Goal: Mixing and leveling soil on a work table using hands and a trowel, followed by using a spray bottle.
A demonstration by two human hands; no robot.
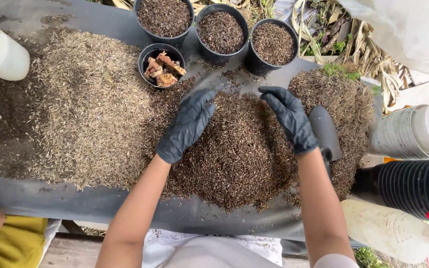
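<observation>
Husks are lying heaped in a dark brown mound (234, 154) at the centre of the black sheet (75, 198), and both gloved hands are resting on its top. The left hand (187, 126) is lying flat at about 11 o'clock on the mound, fingers spread and closed on nothing; the right hand (289, 119) is curving over the crest at 1 o'clock, also open, grasping nothing.

The mix looks loose, dry and light — likely to spill between the fingers, so cupped palms from the sides would probably carry it better than a pinch. A paler, straw-coloured pile (85, 109) is spreading at 9 o'clock, finer and chaffy.

A black trowel (325, 134) is lying just beside the right wrist at 3 o'clock. At 12 o'clock three black plastic pots (222, 32) are standing filled with the dark mix, and a smaller pot (162, 64) is holding knobbly tan root pieces. Stacked pots (413, 183) — rigid, ribbed — are lying at 4 o'clock.
</observation>
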